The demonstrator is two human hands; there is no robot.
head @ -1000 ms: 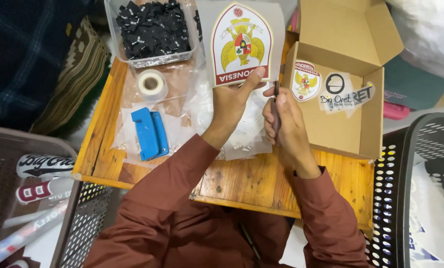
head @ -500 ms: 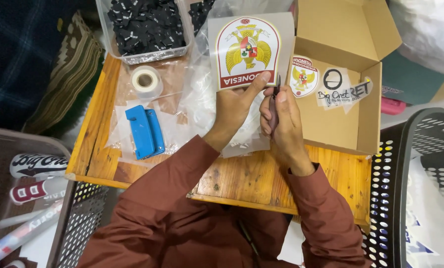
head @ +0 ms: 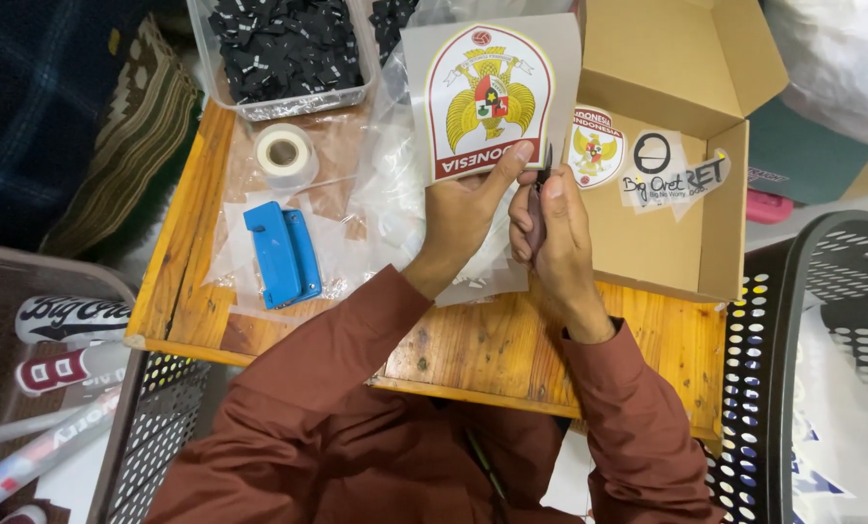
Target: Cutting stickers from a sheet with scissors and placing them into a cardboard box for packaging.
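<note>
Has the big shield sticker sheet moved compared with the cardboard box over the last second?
Yes. The shield sticker sheet, pinched by the left hand, has shifted right; its right edge now overlaps the cardboard box, where earlier a gap showed between them.

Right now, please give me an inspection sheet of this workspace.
Surface: wooden table, part covered by clear plastic bags.
Job's things: emblem sheet held upright; thin dark tool at its lower right edge.
Clutter: tape roll, blue punch, tub of black pieces, open carton with stickers.
Grippers: left hand pinches the sheet; right hand grips the tool.
Cables: nothing seen.
Surroundings: perforated baskets on both sides.
</note>
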